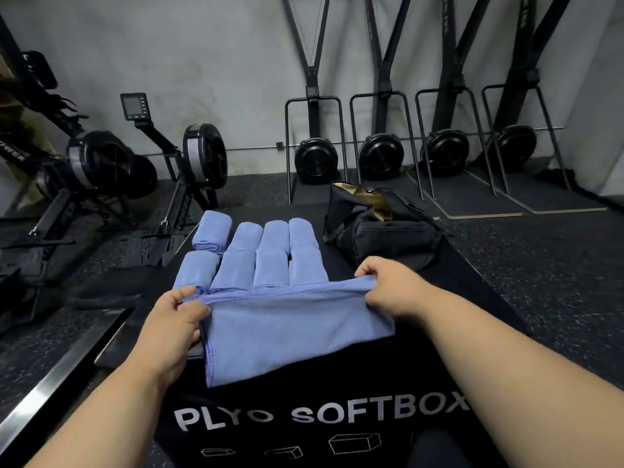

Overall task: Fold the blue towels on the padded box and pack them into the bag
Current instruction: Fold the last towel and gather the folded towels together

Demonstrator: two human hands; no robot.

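Observation:
A blue towel (290,329) hangs folded over the near edge of the black padded box (449,275). My left hand (175,319) pinches its upper left corner and my right hand (388,285) pinches its upper right corner, holding the top edge stretched between them. Several folded blue towels (256,258) lie in two rows on the box just beyond. The black bag (378,228) sits open at the box's far right, showing a tan lining.
Rowing machines (111,163) stand on the floor to the left. Ski-trainer machines (317,157) line the back wall. A metal rail (57,376) runs along the left of the box. Dark speckled rubber floor lies to the right.

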